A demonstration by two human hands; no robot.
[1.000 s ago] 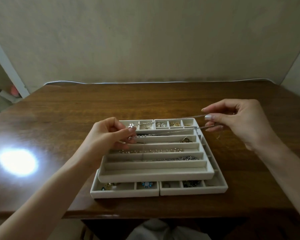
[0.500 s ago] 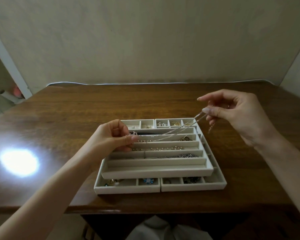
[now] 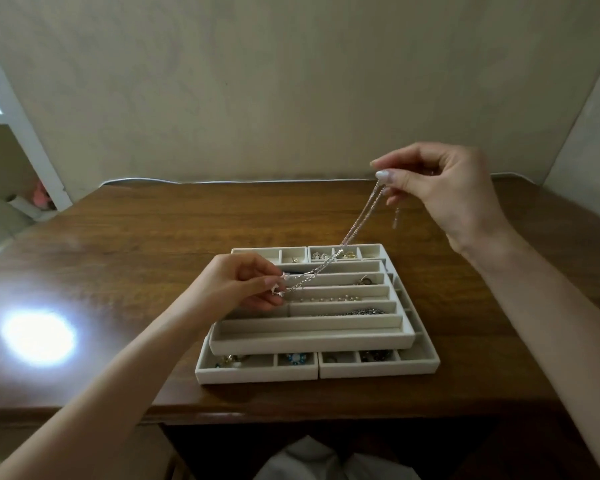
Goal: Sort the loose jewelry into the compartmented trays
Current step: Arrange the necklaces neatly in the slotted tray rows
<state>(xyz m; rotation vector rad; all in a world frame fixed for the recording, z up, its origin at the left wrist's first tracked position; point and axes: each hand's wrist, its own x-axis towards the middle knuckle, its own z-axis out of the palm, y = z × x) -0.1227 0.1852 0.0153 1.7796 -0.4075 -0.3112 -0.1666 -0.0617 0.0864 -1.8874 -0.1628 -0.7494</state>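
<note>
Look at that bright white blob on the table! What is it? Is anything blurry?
Head view: the blob is glare, a light mirrored in the shiny table. Head view: the chain pinched by the left hand and right hand looks a bit soft, the trays sharper. Head view: the wide lens bends the wall edges.

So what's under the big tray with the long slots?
The big tray sits on smaller white trays. Their little boxes peek out in front, with a blue flower piece, and behind, with gold pieces. Their middles are covered, so what's there can't be seen.
</note>
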